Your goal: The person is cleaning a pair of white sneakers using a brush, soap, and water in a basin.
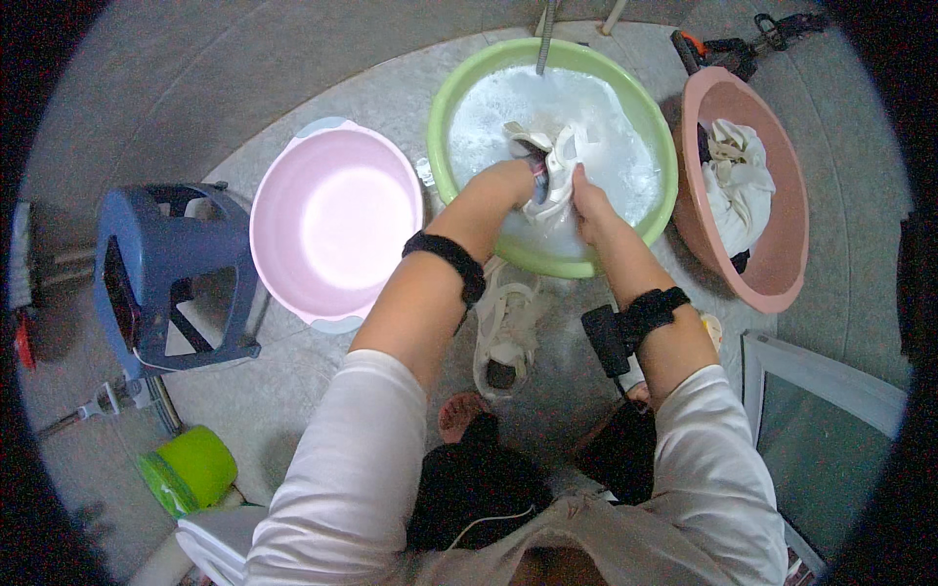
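A white shoe (562, 181) is held over the soapy water of a round green basin (442, 146), its lower part near the foam. My right hand (589, 200) grips the shoe's right side, with the thumb up along its edge. Against the shoe's left side, my left hand (513, 183) is closed, its fingers mostly hidden. A small bit of pink and blue shows by those fingers, too little to name. Another white shoe (506, 332) lies on the floor just in front of the basin, below my wrists.
A pink basin (262, 230) stands left of the green one. To the right, a tilted salmon basin (793, 210) holds white and dark cloth (740, 190). A blue stool (147, 264) and a bright green bucket (191, 471) are at left. A metal hose (547, 34) hangs over the green basin.
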Tool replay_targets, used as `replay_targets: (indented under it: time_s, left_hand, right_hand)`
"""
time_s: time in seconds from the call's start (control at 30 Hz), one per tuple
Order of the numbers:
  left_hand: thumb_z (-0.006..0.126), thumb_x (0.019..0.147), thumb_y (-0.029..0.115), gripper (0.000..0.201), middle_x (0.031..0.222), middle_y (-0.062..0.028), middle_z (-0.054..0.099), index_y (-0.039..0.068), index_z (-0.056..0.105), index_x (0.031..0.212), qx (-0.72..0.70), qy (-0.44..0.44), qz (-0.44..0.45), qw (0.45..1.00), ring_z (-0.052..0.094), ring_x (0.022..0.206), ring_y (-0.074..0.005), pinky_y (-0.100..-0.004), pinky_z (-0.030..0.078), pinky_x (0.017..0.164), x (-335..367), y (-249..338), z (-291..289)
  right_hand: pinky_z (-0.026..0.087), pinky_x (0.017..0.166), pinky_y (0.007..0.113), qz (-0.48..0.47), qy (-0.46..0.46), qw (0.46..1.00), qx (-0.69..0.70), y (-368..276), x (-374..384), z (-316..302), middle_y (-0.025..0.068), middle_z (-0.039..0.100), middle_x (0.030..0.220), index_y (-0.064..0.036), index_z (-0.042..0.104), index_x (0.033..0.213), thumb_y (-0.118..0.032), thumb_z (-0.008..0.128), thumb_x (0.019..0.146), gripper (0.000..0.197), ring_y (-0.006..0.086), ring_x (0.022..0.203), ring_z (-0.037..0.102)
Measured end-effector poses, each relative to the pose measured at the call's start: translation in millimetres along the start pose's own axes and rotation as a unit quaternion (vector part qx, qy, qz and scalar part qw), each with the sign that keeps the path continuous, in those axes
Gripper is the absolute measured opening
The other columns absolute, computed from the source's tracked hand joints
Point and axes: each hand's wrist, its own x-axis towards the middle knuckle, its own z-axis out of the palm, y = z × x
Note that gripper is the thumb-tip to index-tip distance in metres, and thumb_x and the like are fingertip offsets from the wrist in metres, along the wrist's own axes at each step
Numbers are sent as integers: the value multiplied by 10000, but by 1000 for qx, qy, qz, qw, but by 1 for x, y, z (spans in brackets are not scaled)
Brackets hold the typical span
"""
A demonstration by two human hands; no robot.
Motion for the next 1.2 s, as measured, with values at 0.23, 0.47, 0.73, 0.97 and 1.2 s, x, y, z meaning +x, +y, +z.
replay_targets:
  time_s: [0.23, 0.47, 0.73, 0.97, 1.2]
  left_hand:
    - [460, 870, 312, 325, 525, 54, 395, 34, 546, 727, -320, 0, 138, 937, 357, 484, -39, -207, 296, 425, -65, 22, -41]
    - [456, 876, 286, 290, 550, 48, 440, 34, 595, 841, -329, -37, 157, 930, 409, 522, -55, -226, 339, 464, -97, 16, -52]
    - [494, 827, 172, 258, 774, -102, 632, 29, 571, 1027, -200, 30, 173, 964, 544, 633, -141, -298, 446, 627, -129, 30, -61]
    - [485, 753, 87, 137, 695, -183, 580, -19, 572, 750, -211, 106, 214, 948, 567, 607, -257, -357, 452, 586, -83, 32, -49]
    - [486, 715, 102, 148, 681, -202, 569, -1, 577, 660, -28, 102, 249, 963, 572, 639, -344, -414, 454, 591, -79, 41, -63]
  right_hand:
    - [411, 858, 423, 58, -276, 936, 212, -38, -70, -10, 136, 509, 1111, -71, 456, 1148, -584, 396, 788, 630, 275, 978, 521]
    - [401, 877, 421, -5, -276, 927, 254, -35, -73, -8, 121, 501, 1142, -78, 422, 1192, -558, 448, 779, 634, 265, 1015, 507]
    - [406, 865, 392, -53, -224, 950, 213, -46, -101, 5, 111, 517, 1121, -68, 430, 1182, -470, 526, 772, 581, 255, 989, 517]
    - [364, 890, 383, -67, -108, 977, 173, -39, -103, 20, 88, 512, 1132, -60, 423, 1190, -506, 518, 766, 624, 240, 1026, 484]
    - [400, 862, 437, -86, -122, 965, 215, -34, -105, 22, 133, 512, 1119, -63, 413, 1193, -542, 468, 779, 635, 280, 983, 519]
